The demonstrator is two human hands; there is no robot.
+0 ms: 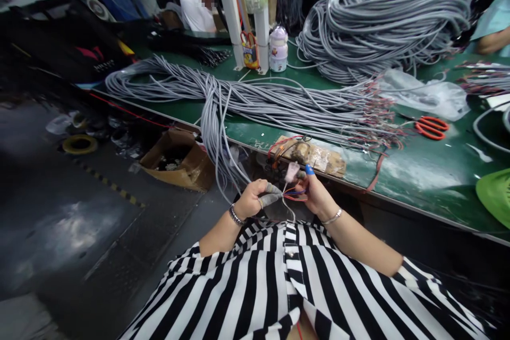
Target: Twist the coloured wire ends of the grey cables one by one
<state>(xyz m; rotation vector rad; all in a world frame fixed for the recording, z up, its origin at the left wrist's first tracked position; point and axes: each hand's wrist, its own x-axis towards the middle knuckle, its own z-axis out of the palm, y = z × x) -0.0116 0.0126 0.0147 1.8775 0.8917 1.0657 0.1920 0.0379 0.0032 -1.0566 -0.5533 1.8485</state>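
My left hand (254, 199) pinches the end of a grey cable, its fingertips wrapped in grey coverings. Thin coloured wires (294, 194), orange, red and blue, fan out from that cable end toward the right. Closed on these wires is my right hand (316, 194), with a blue cover on its thumb. A pale whitish piece (292, 171) stands just above the wires, between the hands; its kind is unclear. Both hands are in front of the bench edge, near a wooden block (313, 155) with dark and orange wires on it.
A long bundle of grey cables (279, 103) lies across the green bench (422, 180), some hanging over its edge. Orange-handled scissors (432, 127), a plastic bag (426, 93) and a big cable coil (382, 21) lie beyond. A cardboard box (177, 162) stands on the floor. Co-workers sit opposite.
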